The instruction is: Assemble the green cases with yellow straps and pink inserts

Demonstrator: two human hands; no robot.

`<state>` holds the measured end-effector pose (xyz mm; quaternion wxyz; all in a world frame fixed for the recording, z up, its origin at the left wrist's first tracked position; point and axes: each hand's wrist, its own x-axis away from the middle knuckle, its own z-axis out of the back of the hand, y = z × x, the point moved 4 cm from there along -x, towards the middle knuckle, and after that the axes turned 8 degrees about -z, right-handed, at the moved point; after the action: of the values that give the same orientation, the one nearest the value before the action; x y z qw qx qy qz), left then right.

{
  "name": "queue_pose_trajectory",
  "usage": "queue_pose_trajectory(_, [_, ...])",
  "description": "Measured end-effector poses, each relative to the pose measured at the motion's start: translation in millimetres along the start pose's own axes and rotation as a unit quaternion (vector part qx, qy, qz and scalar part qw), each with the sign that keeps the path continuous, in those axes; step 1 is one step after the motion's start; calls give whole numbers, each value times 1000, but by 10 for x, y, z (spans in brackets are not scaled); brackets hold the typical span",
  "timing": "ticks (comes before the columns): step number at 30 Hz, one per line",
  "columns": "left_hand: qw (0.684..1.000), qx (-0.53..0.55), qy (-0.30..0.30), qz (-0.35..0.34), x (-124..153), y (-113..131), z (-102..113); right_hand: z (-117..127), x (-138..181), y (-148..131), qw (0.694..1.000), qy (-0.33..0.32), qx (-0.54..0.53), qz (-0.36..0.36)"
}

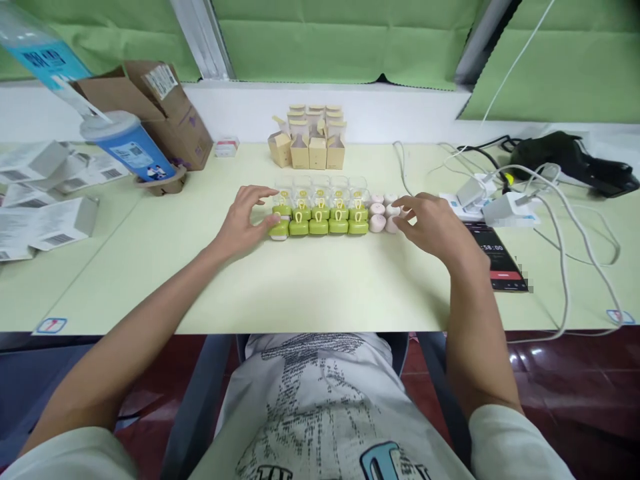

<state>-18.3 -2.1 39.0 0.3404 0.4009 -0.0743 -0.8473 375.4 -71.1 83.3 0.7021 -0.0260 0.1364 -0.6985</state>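
Note:
Two rows of small green cases (320, 220) with clear lids stand side by side in the middle of the pale table (300, 287). My left hand (245, 223) rests at the left end of the rows, fingers spread, fingertips touching the leftmost green case. My right hand (433, 223) hovers at the right end, fingers apart, touching several small pink round pieces (381, 212) that lie beside the green cases. Neither hand grips anything.
Several small tan cartons (313, 140) stand behind the rows. A brown cardboard box (165, 110), a blue bottle (130, 150) and white flat boxes (45, 200) are at the left. A phone (495, 257), chargers (493, 200), cables and a black bag (575, 160) lie at the right.

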Motion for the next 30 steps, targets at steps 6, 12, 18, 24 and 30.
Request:
queue_pose_trajectory(6, [965, 123, 121, 197, 113, -397, -107, -147, -62, 67, 995, -73, 65, 21])
queue_pose_trajectory(12, [989, 22, 107, 99, 95, -178, -77, -191, -41, 41, 994, -91, 62, 7])
queue_pose_trajectory(18, [988, -122, -6, -91, 83, 344, -265, -193, -15, -19, 992, -119, 44, 17])
queue_pose_trajectory(24, [978, -157, -72, -113, 81, 392, -436, -147, 37, -98, 986, -149, 70, 20])
queue_pose_trajectory(30, [974, -163, -67, -144, 115, 499, -406, -152, 67, -145, 987, -156, 49, -3])
